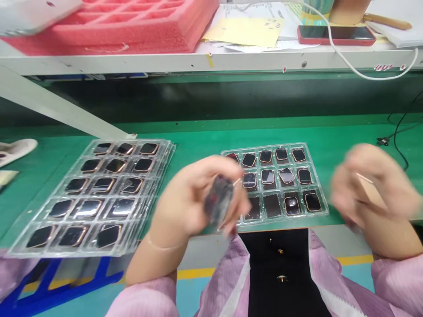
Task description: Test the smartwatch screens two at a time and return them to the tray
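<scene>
My left hand (pixel 205 198) is closed around a dark, squarish smartwatch body (pixel 218 200), lifted in front of the right-hand clear tray (pixel 282 224). That tray holds several watch bodies with gold-coloured rims, and my left hand hides its left side. At the right, my right hand (pixel 373 189) is raised beside the tray, smeared by motion. Its fingers look curled inward; whatever they may hold cannot be made out. On the left lies a stack of clear trays (pixel 132 246), its top one filled with rows of similar watch bodies (pixel 90 208), apart from both hands.
A white shelf edge (pixel 165 62) runs above the green bench (pixel 194 132), with a slanting white brace (pixel 66 103) at left. Pink foam (pixel 132 35), papers (pixel 244 33), a red-edged phone (pixel 337 36) and a hanging white cable (pixel 363 77) are on it. A black cord (pixel 398 132) lies right.
</scene>
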Demonstrator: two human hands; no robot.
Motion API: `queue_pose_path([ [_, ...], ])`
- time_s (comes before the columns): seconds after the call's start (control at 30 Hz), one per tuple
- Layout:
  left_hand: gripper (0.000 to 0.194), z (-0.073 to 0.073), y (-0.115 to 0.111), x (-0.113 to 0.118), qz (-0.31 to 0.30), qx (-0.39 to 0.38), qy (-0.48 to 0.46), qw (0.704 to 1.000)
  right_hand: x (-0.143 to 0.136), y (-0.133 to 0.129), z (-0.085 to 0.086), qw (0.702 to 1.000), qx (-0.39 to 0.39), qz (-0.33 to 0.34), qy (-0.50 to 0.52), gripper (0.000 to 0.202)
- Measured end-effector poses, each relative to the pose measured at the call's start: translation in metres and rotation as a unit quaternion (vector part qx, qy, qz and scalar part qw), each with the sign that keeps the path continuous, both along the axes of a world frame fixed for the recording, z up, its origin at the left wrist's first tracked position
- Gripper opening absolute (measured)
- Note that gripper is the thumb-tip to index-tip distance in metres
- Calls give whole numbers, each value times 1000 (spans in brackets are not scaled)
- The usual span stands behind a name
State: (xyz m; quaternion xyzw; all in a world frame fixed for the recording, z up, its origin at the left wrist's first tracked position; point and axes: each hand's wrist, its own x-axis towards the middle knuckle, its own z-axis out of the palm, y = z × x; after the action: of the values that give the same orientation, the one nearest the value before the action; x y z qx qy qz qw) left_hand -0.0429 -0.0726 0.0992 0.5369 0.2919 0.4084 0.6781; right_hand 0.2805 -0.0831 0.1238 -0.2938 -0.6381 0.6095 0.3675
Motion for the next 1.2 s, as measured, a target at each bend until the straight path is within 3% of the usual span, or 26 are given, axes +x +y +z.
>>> queue_pose_path([
  [0.03, 61, -5, 8, 4, -44, 7, -11, 999, -4, 16, -10, 999, 7, 39, 32, 56],
  [0.07, 62, -12, 18, 9, -71, 8, -9, 997, -9, 32, -22, 999, -5, 20, 33, 55],
  [0.17, 62, -41, 45, 26, -48, -16, 50, 998, -22, 67, -63, 999, -38, -16, 9, 53],
  [0.3, 40, -69, 53, 39, 4, -12, 116, 993, -31, 73, -97, 996, -61, -40, -58, 35],
  [0.4, 31, -74, 48, 41, 28, -1, 119, 993, -33, 67, -102, 995, -52, -43, -76, 32],
  [0.7, 34, -81, 48, 45, 72, 1, 131, 989, -34, 65, -106, 996, -28, -27, -79, 41],
  [1.07, 37, -86, 49, 42, 74, 22, 109, 991, -31, 64, -110, 996, -1, -15, -89, 47],
  [1.2, 51, -90, 52, 39, 51, 30, 64, 996, -29, 66, -109, 998, 4, -26, -63, 58],
])
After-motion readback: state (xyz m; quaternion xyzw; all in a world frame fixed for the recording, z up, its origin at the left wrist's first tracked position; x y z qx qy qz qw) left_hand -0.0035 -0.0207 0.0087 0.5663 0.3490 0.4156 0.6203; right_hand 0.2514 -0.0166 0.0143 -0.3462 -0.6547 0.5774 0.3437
